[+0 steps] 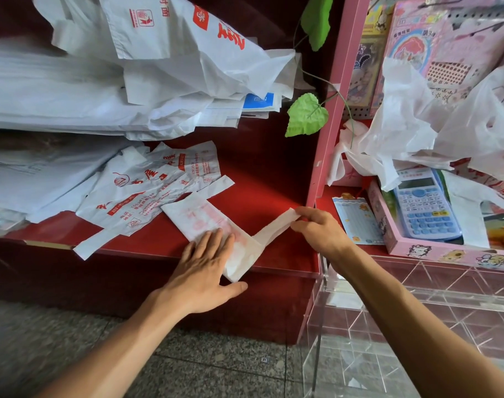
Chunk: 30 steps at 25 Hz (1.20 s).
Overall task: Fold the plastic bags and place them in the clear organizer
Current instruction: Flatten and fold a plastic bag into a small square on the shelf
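A white plastic bag with red print, folded into a long strip, lies on the red shelf near its front edge. My left hand presses flat on the strip's near end. My right hand pinches the strip's other end and lifts it up to the right, so the strip bends into a V. The clear organizer, with divided compartments, stands at the lower right below the shelf.
More printed bags lie flat on the shelf's left; a big heap of bags hangs above. To the right, a pink tray holds a blue calculator under crumpled white bags. Green leaves dangle by the pink post.
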Tool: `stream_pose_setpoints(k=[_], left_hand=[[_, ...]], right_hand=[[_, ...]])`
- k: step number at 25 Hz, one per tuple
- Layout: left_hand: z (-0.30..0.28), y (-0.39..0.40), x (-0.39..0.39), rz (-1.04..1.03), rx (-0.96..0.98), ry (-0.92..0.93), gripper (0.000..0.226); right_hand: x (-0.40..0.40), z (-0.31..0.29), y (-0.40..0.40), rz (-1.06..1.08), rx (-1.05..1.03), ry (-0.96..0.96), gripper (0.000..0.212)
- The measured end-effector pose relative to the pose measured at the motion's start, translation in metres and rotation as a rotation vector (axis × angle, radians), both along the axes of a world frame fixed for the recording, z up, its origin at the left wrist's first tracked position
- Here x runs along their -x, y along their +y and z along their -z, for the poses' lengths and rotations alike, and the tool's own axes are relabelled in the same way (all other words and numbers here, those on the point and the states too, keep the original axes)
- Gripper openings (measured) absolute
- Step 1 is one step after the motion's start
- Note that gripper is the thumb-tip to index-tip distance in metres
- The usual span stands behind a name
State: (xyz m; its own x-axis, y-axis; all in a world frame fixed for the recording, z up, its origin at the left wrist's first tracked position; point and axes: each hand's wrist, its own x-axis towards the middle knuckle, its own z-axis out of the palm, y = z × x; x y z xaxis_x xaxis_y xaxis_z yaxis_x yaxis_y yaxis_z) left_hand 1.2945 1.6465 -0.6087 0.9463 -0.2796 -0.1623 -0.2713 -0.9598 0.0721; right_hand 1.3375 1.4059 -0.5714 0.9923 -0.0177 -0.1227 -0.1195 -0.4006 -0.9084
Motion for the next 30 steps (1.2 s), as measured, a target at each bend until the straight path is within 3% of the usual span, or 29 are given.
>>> stream_pose_setpoints(k=[3, 5, 7, 9, 11, 14, 17, 19, 22, 24, 26, 30], left_hand=[[-0.001, -0.002, 0.000, 0.023, -0.016, 0.002, 0.091], [0.001, -0.002, 0.001, 0.033, -0.047, -0.007, 0.087], [0.003, -0.005, 0.001, 0.036, -0.050, -0.039, 0.072], [0.003, -0.010, 0.000, 0.013, -0.037, -0.051, 0.065], [0.002, -0.015, 0.001, -0.026, -0.049, -0.068, 0.078], [-0.001, -0.023, 0.004, -0.044, -0.176, -0.165, 0.090], [-0.003, -0.026, 0.003, -0.036, -0.128, -0.289, 0.093], [-0.004, -0.023, -0.002, -0.032, -0.073, -0.329, 0.086], [-0.002, -0.008, -0.010, -0.032, 0.001, -0.254, 0.082], [0.000, 0.015, -0.016, -0.053, 0.096, -0.095, 0.095], [0.003, 0.041, -0.017, -0.078, 0.075, -0.008, 0.112], [0.005, 0.056, -0.014, -0.169, -0.034, -0.022, 0.113]], right_hand=[[0.001, 0.008, 0.002, -0.015, 0.266, -0.069, 0.052], [0.007, 0.013, 0.009, -0.004, 0.542, -0.306, 0.050], [0.016, 0.016, 0.023, -0.110, 0.603, -0.498, 0.040], [0.026, 0.019, 0.039, -0.305, 0.665, -0.563, 0.033], [0.032, 0.022, 0.049, -0.457, 0.793, -0.476, 0.039], [0.034, 0.024, 0.048, -0.414, 0.938, -0.414, 0.062], [0.038, 0.022, 0.047, -0.438, 0.909, -0.501, 0.046], [0.039, 0.021, 0.049, -0.529, 0.901, -0.482, 0.048], [0.036, 0.026, 0.044, -0.550, 0.922, -0.434, 0.062], [0.032, 0.027, 0.037, -0.503, 0.919, -0.416, 0.069], [0.030, 0.030, 0.031, -0.482, 0.994, -0.362, 0.083], [0.039, 0.037, 0.046, -0.447, 1.197, -0.420, 0.103]])
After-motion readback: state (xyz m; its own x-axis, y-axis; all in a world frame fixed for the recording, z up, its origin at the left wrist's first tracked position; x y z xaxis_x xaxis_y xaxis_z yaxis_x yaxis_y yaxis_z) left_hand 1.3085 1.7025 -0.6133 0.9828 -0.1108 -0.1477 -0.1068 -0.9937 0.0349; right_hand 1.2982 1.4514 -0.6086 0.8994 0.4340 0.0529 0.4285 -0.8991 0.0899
